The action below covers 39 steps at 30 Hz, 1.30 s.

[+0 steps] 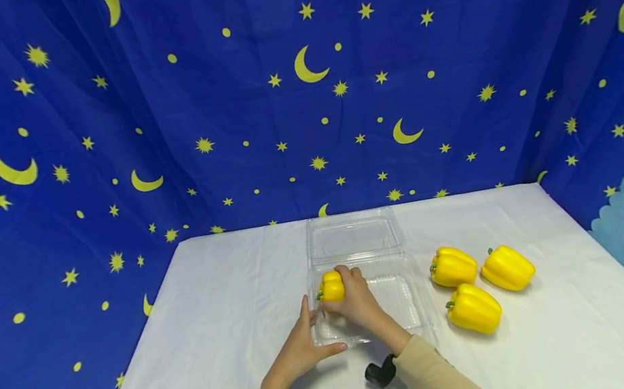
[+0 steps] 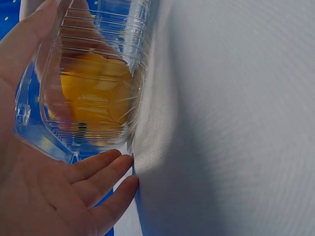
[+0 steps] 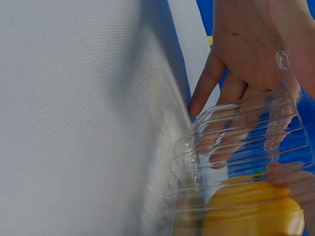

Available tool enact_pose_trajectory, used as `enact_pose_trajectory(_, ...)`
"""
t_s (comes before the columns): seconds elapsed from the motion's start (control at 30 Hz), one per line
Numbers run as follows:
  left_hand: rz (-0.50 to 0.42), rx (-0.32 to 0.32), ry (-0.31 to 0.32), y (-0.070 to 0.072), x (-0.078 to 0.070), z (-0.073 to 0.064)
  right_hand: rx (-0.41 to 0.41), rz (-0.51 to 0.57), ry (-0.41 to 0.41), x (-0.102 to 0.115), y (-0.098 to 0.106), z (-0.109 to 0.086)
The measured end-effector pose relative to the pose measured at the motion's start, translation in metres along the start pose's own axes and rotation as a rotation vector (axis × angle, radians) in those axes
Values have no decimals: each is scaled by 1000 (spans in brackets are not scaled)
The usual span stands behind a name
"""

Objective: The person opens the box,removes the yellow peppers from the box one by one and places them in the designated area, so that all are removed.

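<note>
A clear plastic clamshell container [image 1: 394,301] lies on the table, its lid [image 1: 353,239] folded back behind the base. Over the left part of the base, the right hand [image 1: 357,298] grips a yellow bell pepper [image 1: 331,287] with its green stem toward the left. The left hand [image 1: 300,351] is at the base's front left corner, thumb along the front edge and fingers by the left side. The left wrist view shows the pepper [image 2: 96,91] through the ribbed wall, beside the left hand's extended fingers. Through the plastic in the right wrist view, the pepper [image 3: 253,211] appears low down.
Right of the container sit three more yellow bell peppers: one at the back [image 1: 453,266], one in front [image 1: 474,309] and one farther right [image 1: 507,268]. A white cloth [image 1: 190,352] covers the table. Blue star-patterned curtains [image 1: 248,109] stand behind and beside it.
</note>
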<state>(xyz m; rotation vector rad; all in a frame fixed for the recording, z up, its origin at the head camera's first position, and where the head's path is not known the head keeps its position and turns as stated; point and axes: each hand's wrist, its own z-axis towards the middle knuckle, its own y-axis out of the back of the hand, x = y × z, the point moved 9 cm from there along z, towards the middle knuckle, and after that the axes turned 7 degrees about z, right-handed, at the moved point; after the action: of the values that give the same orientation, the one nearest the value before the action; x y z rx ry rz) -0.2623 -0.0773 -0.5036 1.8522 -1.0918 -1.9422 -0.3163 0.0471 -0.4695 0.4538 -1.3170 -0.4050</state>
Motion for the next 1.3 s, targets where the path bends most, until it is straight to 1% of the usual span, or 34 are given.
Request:
enact_pose_trajectory(0.13,-2,0,8,0,0,0,-10,21,5,-1,2,1)
enact_pose_trajectory(0.23,-4,2,10,0,0,0,-24,57,5,-2,5,1)
enact_pose_trajectory(0.43,-6,-2,12,0,1,1,-74,124,10,1,18,1)
enact_pose_trajectory(0.63,-3,-14,13,0,0,2,-111,141,28,6,34,0)
enact_pose_trajectory(0.8,-1,-14,23,0,0,2,-129,157,20,13,49,-4)
enact_pose_trajectory(0.97,0,-16,31,1,-1,2,-134,154,4,18,62,-8)
enact_pose_trajectory(1.2,-3,-15,34,0,1,2,-141,148,14,28,81,-12)
enact_pose_trajectory(1.3,-6,-14,39,0,1,2,-143,140,3,30,89,-13)
